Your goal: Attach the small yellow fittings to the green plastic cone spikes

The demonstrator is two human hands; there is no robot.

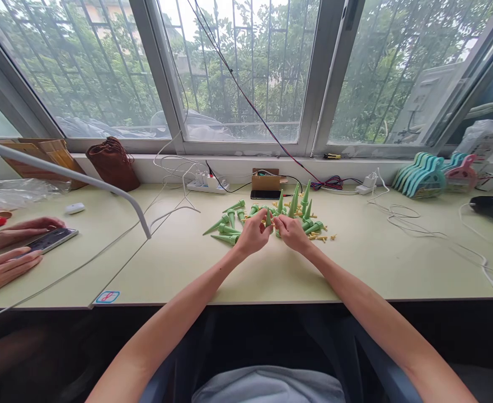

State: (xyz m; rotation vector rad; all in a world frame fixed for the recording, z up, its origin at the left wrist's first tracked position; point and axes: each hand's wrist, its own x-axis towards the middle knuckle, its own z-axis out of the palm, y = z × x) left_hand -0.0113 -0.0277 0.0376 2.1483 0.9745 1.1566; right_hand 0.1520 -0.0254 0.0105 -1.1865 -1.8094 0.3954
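My left hand and my right hand meet over the pale green table, fingers pinched together. Between them sticks up a small green cone, held by both hands. Behind and around them lies a pile of several green cones, some lying flat, some standing upright. Several small yellow pieces are scattered to the right of the pile.
Another person's hands rest on a phone at far left. A white lamp arm crosses the left side. A power strip, a cardboard box, cables, teal hangers and a brown pouch line the windowsill.
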